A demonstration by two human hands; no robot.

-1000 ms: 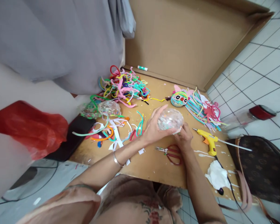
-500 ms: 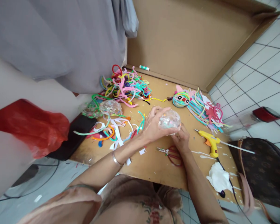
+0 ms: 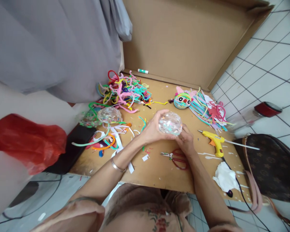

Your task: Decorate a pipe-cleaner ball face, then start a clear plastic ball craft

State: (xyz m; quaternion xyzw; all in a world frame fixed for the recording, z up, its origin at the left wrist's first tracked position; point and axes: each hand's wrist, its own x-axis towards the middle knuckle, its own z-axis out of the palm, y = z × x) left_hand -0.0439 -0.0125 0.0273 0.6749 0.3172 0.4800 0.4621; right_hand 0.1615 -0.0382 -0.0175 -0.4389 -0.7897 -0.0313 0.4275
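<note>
A clear, faceted plastic ball (image 3: 170, 123) with small coloured bits showing through it is held above the middle of the table. My left hand (image 3: 156, 129) wraps round its left side, thumb below and fingers behind. On the lower right, my right hand (image 3: 185, 139) has its fingers closed against the ball's edge; the fingertips are partly hidden. Red-handled scissors (image 3: 175, 157) lie on the table just below my hands. Beyond them rests a finished-looking pipe-cleaner figure (image 3: 183, 100) with googly eyes, a red nose and long pastel strands.
A yellow glue gun (image 3: 215, 141) lies at right, near a crumpled white tissue (image 3: 224, 177) and a brown handbag (image 3: 273, 164). A heap of pipe cleaners (image 3: 125, 90) and another clear ball (image 3: 109, 115) are at left. A red-lidded bottle (image 3: 256, 114) stands by the tiled wall.
The view has shifted slightly. My left fingers have slid back off the top of the ball, so more of it shows. Both hands stay on it.
</note>
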